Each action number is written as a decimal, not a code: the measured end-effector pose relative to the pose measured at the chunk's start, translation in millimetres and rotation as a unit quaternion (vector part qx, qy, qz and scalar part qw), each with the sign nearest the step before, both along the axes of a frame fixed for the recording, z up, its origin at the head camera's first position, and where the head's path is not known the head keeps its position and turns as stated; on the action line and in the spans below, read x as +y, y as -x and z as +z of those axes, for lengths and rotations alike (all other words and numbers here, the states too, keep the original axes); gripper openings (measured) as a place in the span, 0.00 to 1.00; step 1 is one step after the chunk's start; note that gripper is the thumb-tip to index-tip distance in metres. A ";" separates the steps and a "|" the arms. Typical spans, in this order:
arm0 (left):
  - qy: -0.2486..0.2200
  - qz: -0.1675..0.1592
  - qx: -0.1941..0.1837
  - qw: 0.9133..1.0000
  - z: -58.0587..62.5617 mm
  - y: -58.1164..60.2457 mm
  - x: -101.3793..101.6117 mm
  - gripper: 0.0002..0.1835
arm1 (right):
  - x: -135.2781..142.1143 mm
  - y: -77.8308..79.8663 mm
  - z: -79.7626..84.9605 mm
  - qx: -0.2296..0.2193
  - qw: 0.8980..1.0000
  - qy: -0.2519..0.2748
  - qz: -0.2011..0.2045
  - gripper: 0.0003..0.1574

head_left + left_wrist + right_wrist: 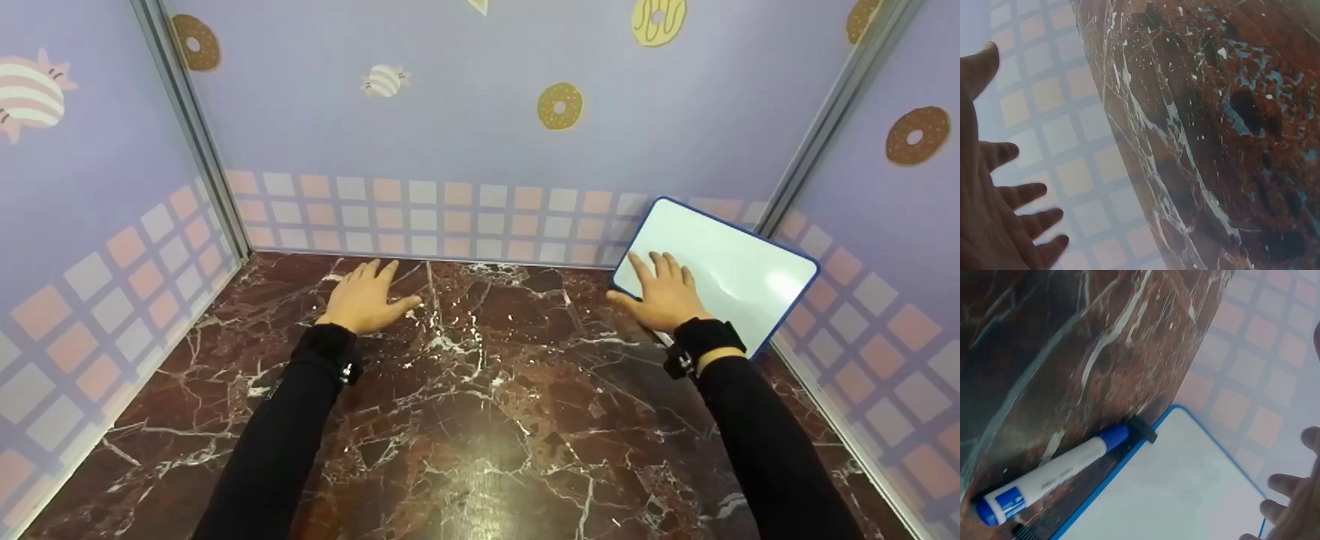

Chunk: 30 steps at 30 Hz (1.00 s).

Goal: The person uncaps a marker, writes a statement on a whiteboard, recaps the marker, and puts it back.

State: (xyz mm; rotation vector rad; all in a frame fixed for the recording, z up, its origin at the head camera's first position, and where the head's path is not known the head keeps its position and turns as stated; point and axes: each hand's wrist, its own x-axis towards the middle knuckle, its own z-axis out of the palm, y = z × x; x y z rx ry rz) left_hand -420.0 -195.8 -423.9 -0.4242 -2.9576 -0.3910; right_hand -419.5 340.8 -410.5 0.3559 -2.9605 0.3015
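A: Edges first, biggest down?
B: Back wall (480,142), left wall (67,172), right wall (915,240). They box in the marbled worktop (480,427) on three sides; worktop runs on toward the person.
A: Room to move?
B: Wide stretch of worktop between the arms, and more between left arm and left wall. Tighter on the right.
A: Because of?
B: Whiteboard (750,270), blue rim, tilted in the far right corner, partly in front of the right metal post (821,135).
A: Hands?
B: Left hand (364,300) near the back wall, over worktop. Right hand (664,296) in front of the whiteboard's left part, thumb past its rim.
A: Marker?
B: Marker (1061,469), white with blue ends, along the whiteboard's lower edge; a black ribbed piece (1143,429) sits at one end of it.
A: Fingers?
B: Left: spread, thumb well out, holding nothing. Right: spread too, slightly bent, holding nothing.
A: Touching?
B: Left fingers look apart from the wall in the wrist view. Right fingers on the whiteboard, can't tell.
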 end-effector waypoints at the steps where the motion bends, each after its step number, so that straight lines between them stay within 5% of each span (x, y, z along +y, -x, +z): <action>1: -0.002 -0.005 0.006 1.000 -0.4 1.1 1.6 0.53 | 4.5 0.3 -0.2 0.009 1.000 0.007 -0.004 0.64; 14: -0.043 -0.053 0.054 0.996 -20.7 9.7 34.8 0.53 | 73.8 -11.8 -9.6 0.127 0.983 0.090 -0.096 0.60; 30: -0.073 -0.083 0.028 0.993 -33.3 15.7 88.1 0.49 | 142.9 -38.1 -22.6 0.194 0.942 0.178 -0.208 0.56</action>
